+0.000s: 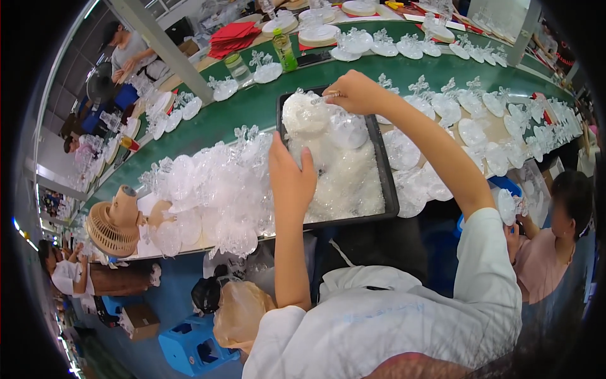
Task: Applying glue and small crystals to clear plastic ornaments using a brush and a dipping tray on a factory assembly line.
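Observation:
A black tray in front of me holds a heap of white, glittering granules. My left hand grips the tray's left side, thumb over the inside and fingers along the rim. At the tray's far end my right hand is closed in a pinch on a clear ornament with a round base. The part between its fingertips is mostly hidden. Beside it, another rounded piece coated in white granules lies in the tray.
Clear ornaments pile up left of the tray, and more stand in rows to the right. A beige fan sits at the table's left end. Beyond the tray are a green bottle and a glass jar. A co-worker sits at right.

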The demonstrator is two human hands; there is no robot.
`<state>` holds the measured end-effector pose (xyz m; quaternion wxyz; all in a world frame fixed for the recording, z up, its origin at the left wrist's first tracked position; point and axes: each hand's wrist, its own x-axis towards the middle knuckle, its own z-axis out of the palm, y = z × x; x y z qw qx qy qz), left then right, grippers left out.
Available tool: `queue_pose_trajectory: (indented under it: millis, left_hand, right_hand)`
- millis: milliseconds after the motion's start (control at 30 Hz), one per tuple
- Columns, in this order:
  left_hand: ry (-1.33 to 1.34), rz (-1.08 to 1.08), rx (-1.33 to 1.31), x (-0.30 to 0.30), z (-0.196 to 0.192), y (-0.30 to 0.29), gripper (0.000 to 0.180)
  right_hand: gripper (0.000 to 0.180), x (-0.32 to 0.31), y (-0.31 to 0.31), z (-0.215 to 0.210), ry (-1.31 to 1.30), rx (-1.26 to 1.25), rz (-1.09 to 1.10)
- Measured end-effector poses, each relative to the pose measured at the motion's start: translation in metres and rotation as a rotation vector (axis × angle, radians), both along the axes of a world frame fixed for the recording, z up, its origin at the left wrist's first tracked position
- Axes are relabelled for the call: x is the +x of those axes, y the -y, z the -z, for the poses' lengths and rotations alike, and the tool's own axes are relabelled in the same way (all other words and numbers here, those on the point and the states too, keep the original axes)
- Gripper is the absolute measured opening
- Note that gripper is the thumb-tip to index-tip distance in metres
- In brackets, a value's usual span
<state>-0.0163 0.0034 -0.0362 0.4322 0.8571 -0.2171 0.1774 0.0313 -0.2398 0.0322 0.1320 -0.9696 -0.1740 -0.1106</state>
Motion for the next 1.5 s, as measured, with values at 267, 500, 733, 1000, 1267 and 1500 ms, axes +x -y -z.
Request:
queue_pose_trajectory:
  millis: [267,500,733,1000,1267,1500]
  left_hand:
    - [-0.366,-0.001,-0.098,0.049,-0.014,0.043,0.062]
    - [-0.293,0.048,-0.152,0.039,-0.031,0.049,0.057]
    - [-0.253,0.066,-0.142,0.044,-0.041,0.049,0.049]
    - [-0.432,0.294,-0.455,0.061,-0.024,0.037,0.054]
    - [-0.493,0.548,-0.581,0.068,-0.020,0.048,0.069]
    - [-0.542,0.445,-0.211,0.120,-0.030,0.078,0.041]
  right_hand:
    - [0.021,0.001,0.018,0.022,0.080,0.308,0.088]
    - [0.015,0.010,0.021,0.040,0.029,0.027,0.129]
    - [0.009,0.020,0.026,0.046,0.155,0.085,0.185]
    - [0.013,0.007,0.033,0.038,0.263,0.133,0.091]
    - [0.012,-0.040,0.041,0.028,0.354,0.301,0.170]
    - [0.011,-0.069,0.053,0.039,0.223,0.319,0.242]
